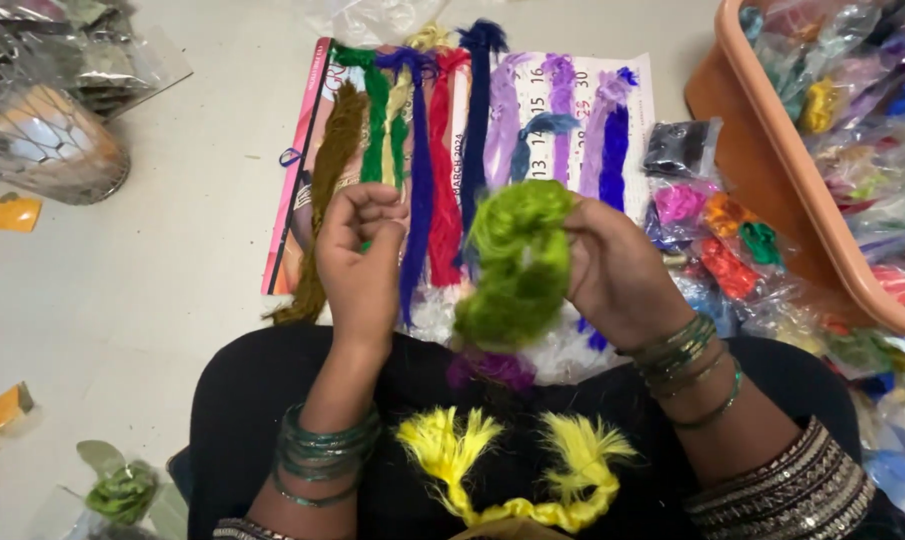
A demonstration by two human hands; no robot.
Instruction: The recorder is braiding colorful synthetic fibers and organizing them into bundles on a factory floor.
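Observation:
My right hand (617,272) grips a fluffy lime-green bundle of thread (517,262), held up above my lap. My left hand (360,262) is closed with fingers pinched, close to the left of the bundle, over a green skein; whether a fine strand runs to it I cannot tell. Below, on my black-clothed lap, lie a yellow tasselled thread piece (517,470) and a purple tuft (492,370). Ahead on a calendar sheet (582,110) lie several skeins in a row: olive (327,170), green (376,120), blue-violet (419,160), red (442,170), navy (477,120), lilac (507,110).
An orange plastic tub (772,170) full of bagged coloured threads stands at the right. Small bags of pink, orange, red and green thread (717,240) lie beside it. Clear packets (52,110) sit at the upper left; a green thread packet (122,490) lies at the lower left.

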